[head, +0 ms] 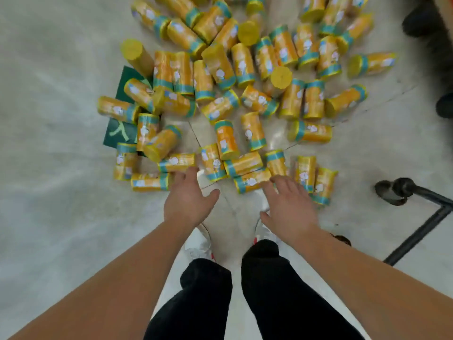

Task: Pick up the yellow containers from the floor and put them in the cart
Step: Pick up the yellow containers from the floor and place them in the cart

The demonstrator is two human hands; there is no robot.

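While both arms are stretched down toward the near edge of the heap, nothing is held in either hand. The left hand [187,200], at lower centre of the frame, is spread, with straight fingers and the thumb apart. Its fingertips lie close to a side-lying container [150,182], though contact cannot be judged through the blur. The right hand [288,204], just to the right of it, is likewise spread, palm down, above another lying container [252,180].

The yellow containers [220,69] are scattered over the pale floor [61,180] across the upper half of the frame. Most lie on their sides, a few stand upright, and some rest on a green board [117,136] at centre left. A black frame [418,234] on a wheel [389,192] is seen at the right edge and is probably the foot of the cart, which would put the drop-off close by on that side.

The step in hand is judged to be the reach and grasp. It would be done well if the nearest containers were taken first, one per hand, each gripped round the middle of its barrel and not by the cap, so that it cannot roll off. Those lying free at the edge should be chosen before any that are leaned on by neighbours, since a propped one could set others rolling. The white shoes [198,244] at bottom centre are best kept planted clear of loose containers while the load is swung right.
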